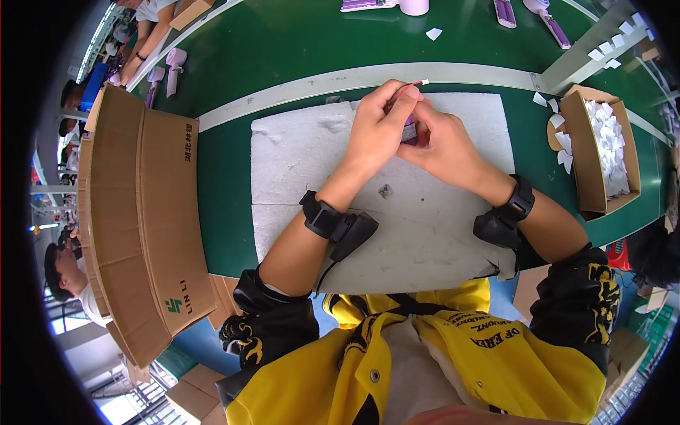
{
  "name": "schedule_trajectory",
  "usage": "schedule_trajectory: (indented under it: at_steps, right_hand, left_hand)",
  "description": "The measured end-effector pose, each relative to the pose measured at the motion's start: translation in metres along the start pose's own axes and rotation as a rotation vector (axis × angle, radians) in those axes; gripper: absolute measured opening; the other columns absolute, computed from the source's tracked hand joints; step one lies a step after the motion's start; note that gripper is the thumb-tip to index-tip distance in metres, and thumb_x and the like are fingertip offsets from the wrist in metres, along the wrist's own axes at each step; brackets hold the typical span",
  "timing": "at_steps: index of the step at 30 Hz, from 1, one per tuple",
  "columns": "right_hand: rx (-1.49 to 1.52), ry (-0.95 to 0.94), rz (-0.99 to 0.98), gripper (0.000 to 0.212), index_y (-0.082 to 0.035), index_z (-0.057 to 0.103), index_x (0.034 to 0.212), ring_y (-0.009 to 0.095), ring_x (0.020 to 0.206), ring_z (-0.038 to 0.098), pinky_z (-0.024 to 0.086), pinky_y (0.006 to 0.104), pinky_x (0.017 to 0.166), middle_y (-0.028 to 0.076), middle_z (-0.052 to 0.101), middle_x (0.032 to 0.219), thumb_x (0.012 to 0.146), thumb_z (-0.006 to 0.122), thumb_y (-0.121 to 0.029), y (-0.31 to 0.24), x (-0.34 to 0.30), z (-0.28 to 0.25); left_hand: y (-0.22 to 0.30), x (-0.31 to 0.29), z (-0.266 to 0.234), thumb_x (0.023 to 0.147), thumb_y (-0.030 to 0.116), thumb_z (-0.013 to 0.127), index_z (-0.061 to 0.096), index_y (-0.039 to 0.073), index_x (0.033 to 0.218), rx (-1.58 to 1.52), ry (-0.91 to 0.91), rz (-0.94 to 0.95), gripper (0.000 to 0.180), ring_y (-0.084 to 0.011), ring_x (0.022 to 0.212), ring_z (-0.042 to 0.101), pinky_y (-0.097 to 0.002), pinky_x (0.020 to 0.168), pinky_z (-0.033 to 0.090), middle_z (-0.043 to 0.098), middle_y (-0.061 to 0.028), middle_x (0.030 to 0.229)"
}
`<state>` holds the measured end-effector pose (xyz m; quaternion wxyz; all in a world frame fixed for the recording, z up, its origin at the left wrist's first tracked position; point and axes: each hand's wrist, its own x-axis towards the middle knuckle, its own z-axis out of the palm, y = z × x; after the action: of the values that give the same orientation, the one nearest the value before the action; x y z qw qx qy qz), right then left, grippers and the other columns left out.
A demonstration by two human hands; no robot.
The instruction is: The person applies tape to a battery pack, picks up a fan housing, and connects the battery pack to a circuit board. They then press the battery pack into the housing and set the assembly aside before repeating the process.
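Note:
My left hand [375, 127] and my right hand [448, 147] meet above the far part of a white foam sheet [297, 163]. Closed between their fingers is a small purple-and-grey part [409, 132], mostly covered by the fingers, so its kind does not show. Thin red and dark wires [405, 88] come out over my left fingertips and end in a small white plug [425, 82]. Both thumbs and forefingers press close around the part. A black strap with a small box sits on each wrist.
A large cardboard box [166, 234] stands at the left. To the right, an open carton [634, 152] holds white paper pieces [605, 149], with more scattered beside it. Beyond a pale rail [482, 76] lie purple handheld devices [549, 25]. Another person's arm [149, 42] reaches in at far left.

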<state>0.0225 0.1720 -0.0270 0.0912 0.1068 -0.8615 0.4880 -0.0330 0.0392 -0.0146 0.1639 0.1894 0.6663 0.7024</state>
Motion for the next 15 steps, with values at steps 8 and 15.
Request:
schedule_trajectory:
  at_steps: [8,15]
  right_hand:
    - [-0.019,-0.01,0.007,0.047,-0.001,0.057,0.108,0.02,0.058,0.056,0.046,0.0325,0.055,0.009,0.058,0.07,0.068,0.078,-0.017,-0.006,0.0,-0.003]
    - [-0.05,-0.058,0.062,0.048,-0.002,0.058,0.109,0.025,0.062,0.061,0.05,0.0358,0.059,0.011,0.063,0.077,0.068,0.076,-0.019,-0.005,0.0,-0.004]
  left_hand:
    - [-0.002,0.0,0.0,0.097,0.021,0.055,0.061,-0.001,0.101,0.003,-0.012,0.017,0.023,-0.0122,0.081,0.061,-0.0269,0.073,0.051,0.068,-0.0092,0.092]
    - [-0.002,-0.001,0.002,0.091,0.018,0.063,0.063,-0.001,0.096,0.085,0.02,0.06,0.02,-0.0094,0.071,0.057,-0.0254,0.066,0.048,0.065,-0.0041,0.08]
